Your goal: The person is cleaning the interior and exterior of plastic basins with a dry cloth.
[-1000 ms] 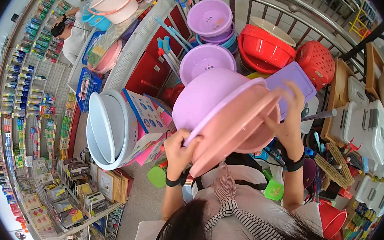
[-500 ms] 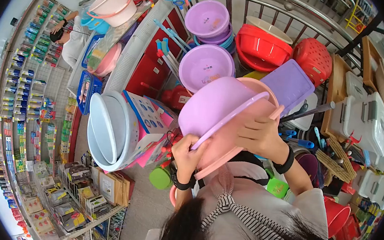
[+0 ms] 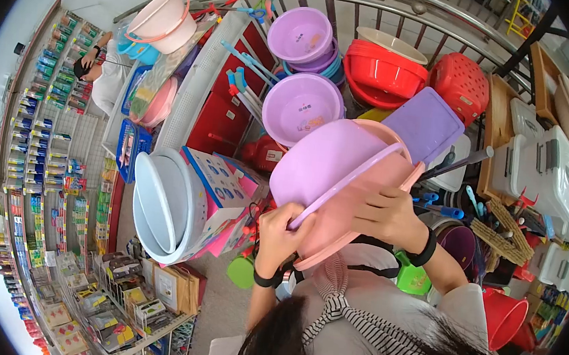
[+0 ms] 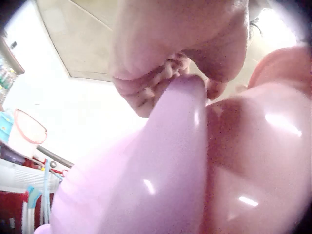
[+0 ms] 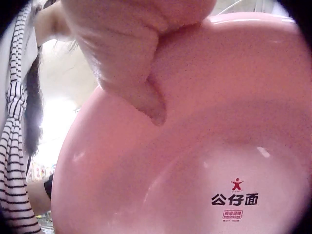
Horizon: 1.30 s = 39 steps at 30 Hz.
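Note:
A light purple basin (image 3: pixel 321 157) and a pink basin (image 3: pixel 346 217) are held tilted against each other in front of my body. My left hand (image 3: pixel 282 235) grips the near rim of the purple basin, beside the pink one; the left wrist view shows the hand over the purple rim (image 4: pixel 187 90). My right hand (image 3: pixel 387 218) holds the pink basin, its fingers across the side facing me. In the right wrist view, the thumb (image 5: pixel 148 100) presses the inner wall, above dark and red printing on the base. Another stretch of pink rim (image 3: pixel 388 133) appears behind the purple basin.
Purple basins (image 3: pixel 302 111) stand stacked ahead, with red basins (image 3: pixel 385 71) and a purple lid (image 3: pixel 425 122) at right. Pale blue tubs (image 3: pixel 162 200) are at left. Mop-like handles (image 3: pixel 464 160) stick up near my right arm. Another person (image 3: pixel 106 78) stands by the far-left shelves.
My right hand, earlier spread at the pink basin's far right side, has come down and nearer to hold it. The pink basin has turned, while my left hand keeps its grip on the purple rim.

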Motion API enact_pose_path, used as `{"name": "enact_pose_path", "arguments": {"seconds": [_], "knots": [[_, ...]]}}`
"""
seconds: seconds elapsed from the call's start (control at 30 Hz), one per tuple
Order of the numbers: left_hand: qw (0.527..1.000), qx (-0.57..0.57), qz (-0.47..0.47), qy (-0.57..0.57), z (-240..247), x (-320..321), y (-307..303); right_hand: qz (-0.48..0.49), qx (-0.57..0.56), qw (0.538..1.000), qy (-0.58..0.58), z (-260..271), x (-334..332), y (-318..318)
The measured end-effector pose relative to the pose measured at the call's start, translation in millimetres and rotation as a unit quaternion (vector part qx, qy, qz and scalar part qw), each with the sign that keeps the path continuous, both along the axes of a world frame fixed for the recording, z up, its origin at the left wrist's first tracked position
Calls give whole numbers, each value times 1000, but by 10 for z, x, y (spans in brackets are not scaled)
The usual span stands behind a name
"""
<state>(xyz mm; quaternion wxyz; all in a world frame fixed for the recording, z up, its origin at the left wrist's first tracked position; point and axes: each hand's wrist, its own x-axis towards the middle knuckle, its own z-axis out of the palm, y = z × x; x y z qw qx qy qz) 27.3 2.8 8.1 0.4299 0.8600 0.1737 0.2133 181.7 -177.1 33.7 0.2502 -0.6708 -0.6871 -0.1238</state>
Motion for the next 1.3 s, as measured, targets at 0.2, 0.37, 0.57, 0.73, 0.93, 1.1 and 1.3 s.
{"name": "enact_pose_path", "arguments": {"seconds": [0.2, 0.37, 0.57, 0.73, 0.93, 1.1, 1.3], "knots": [[969, 235, -19, 66, 287, 70, -22, 104, -6, 993, -48, 88, -285, 327], [972, 232, -42, 15, 217, -48, 45, 139, -53, 980, -130, 232, -414, 388], [977, 212, -29, 14, -1, -79, 18, 148, -50, 983, -93, 70, -467, 292], [977, 211, -32, 4, -40, -21, -11, 136, -73, 986, -62, 41, -488, 209], [981, 190, -33, 7, -50, 48, 59, 116, -69, 989, -64, 81, -496, 148], [986, 123, 102, 48, -15, 68, 462, 110, -71, 990, -59, 166, -485, 77], [958, 97, 270, -20, -80, -146, 952, 13, 21, 999, -34, 141, -209, -17]]}}
